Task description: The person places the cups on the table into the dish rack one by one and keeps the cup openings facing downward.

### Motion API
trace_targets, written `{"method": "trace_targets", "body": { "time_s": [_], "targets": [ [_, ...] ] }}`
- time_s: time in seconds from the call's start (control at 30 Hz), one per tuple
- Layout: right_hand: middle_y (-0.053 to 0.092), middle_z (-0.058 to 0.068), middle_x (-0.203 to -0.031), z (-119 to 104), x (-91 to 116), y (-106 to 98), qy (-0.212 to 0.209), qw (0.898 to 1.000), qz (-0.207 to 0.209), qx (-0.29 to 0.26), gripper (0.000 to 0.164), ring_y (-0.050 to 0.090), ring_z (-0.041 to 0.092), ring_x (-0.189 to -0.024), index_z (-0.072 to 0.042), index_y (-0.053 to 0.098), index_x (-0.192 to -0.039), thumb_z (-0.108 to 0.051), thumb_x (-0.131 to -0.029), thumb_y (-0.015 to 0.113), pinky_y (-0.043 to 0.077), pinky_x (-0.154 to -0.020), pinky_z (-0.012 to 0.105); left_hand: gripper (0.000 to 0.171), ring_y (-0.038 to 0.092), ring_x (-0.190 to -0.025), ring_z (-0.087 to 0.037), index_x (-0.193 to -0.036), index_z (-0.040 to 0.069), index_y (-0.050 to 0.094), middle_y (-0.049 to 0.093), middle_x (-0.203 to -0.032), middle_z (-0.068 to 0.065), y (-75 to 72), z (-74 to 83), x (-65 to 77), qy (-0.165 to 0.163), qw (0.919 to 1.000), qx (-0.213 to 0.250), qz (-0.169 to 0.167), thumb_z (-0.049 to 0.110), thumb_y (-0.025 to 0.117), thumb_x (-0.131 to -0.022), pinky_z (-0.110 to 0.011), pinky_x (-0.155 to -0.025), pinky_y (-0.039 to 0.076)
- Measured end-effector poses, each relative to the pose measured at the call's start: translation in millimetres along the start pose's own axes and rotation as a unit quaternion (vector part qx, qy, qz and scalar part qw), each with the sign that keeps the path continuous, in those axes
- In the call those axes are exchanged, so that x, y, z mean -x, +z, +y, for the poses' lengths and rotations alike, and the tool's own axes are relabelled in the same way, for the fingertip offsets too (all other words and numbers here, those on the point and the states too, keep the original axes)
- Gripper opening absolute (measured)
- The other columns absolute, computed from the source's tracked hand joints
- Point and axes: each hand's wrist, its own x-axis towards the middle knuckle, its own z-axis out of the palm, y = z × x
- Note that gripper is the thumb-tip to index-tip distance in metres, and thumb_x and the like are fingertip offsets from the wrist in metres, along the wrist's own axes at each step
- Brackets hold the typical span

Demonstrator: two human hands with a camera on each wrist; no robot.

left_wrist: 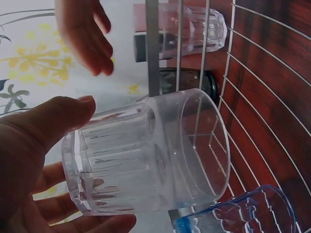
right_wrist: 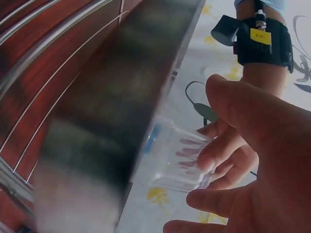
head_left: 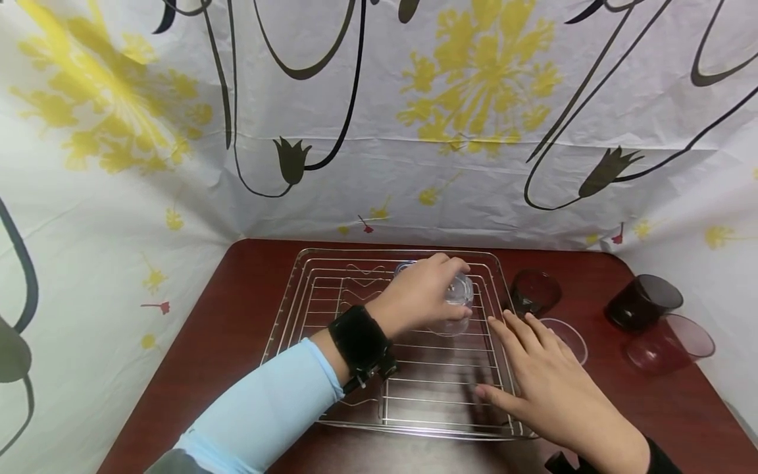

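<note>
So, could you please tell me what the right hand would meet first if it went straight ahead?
Probably the clear glass held in the left hand, as the right hand points roughly that way; depth is unclear, so the wire rack might come first.

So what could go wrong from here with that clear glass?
The clear glass could slip, since the left hand seems to grip it only near its base. It might also clink against the blue-rimmed glass close by on the wire rack. And the right hand could nudge the pale-rimmed glass just beyond it.
</note>
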Motion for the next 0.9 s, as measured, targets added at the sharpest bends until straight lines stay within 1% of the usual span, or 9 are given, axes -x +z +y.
{"method": "trace_targets", "body": {
  "time_s": [0.2,0.3,0.5,0.67,0.77,0.9],
  "targets": [
    [0.037,0.02,-0.156,0.4,1.3,-1.0,0.002,1.0,0.001,-0.005,0.098,0.032,0.05,-0.14,-0.013,0.038,-0.154,-0.076,-0.082,0.061,0.031,-0.106,0.07,0.07,0.062,-0.111,-0.014,-0.143,0.021,0.051,0.058,-0.133,0.0,9.5,-0.7,-12.0,-0.003,0.9999,0.007,-0.011,0.051,0.076,-0.085,-0.029,-0.09,0.053],
    [0.038,0.02,-0.156,0.8,2.0,-1.1,0.003,1.0,0.001,-0.003,0.099,0.033,0.051,-0.14,-0.013,0.037,-0.154,-0.076,-0.082,0.06,0.031,-0.106,0.069,0.069,0.062,-0.111,-0.014,-0.142,0.02,0.051,0.058,-0.134,-0.001,13.6,0.1,-17.4,-0.003,0.9999,0.002,-0.016,0.051,0.075,-0.085,-0.029,-0.091,0.053],
    [0.04,0.02,-0.155,1.7,3.6,-1.6,0.001,1.0,0.006,0.001,0.097,0.033,0.05,-0.14,-0.014,0.038,-0.154,-0.073,-0.081,0.064,0.032,-0.107,0.068,0.069,0.062,-0.112,-0.016,-0.143,0.019,0.052,0.058,-0.134,-0.002,18.0,0.6,-25.0,-0.015,0.9996,0.004,-0.023,0.049,0.076,-0.085,-0.03,-0.091,0.053],
    [0.041,0.02,-0.154,2.8,4.9,-1.7,0.002,1.0,0.007,0.006,0.096,0.035,0.05,-0.14,-0.012,0.04,-0.152,-0.072,-0.082,0.065,0.034,-0.107,0.068,0.072,0.061,-0.119,-0.019,-0.146,0.02,0.047,0.056,-0.14,-0.004,20.7,1.2,-31.8,-0.022,0.9993,0.007,-0.029,0.049,0.075,-0.087,-0.034,-0.096,0.053],
    [0.041,0.019,-0.154,3.4,5.6,-1.3,0.002,1.0,0.007,0.005,0.095,0.035,0.049,-0.14,-0.012,0.041,-0.152,-0.072,-0.082,0.064,0.034,-0.107,0.068,0.073,0.06,-0.122,-0.02,-0.148,0.02,0.046,0.054,-0.142,-0.004,23.5,1.0,-36.1,-0.028,0.999,0.011,-0.032,0.048,0.075,-0.087,-0.035,-0.097,0.053],
    [0.041,0.019,-0.154,4.5,7.0,-0.9,0.002,1.0,0.007,0.004,0.094,0.035,0.049,-0.14,-0.013,0.041,-0.152,-0.074,-0.083,0.061,0.034,-0.107,0.066,0.072,0.06,-0.119,-0.02,-0.147,0.02,0.047,0.055,-0.139,-0.004,28.4,0.8,-41.6,-0.028,0.9989,0.009,-0.035,0.047,0.075,-0.087,-0.034,-0.096,0.053]
  ]
}}
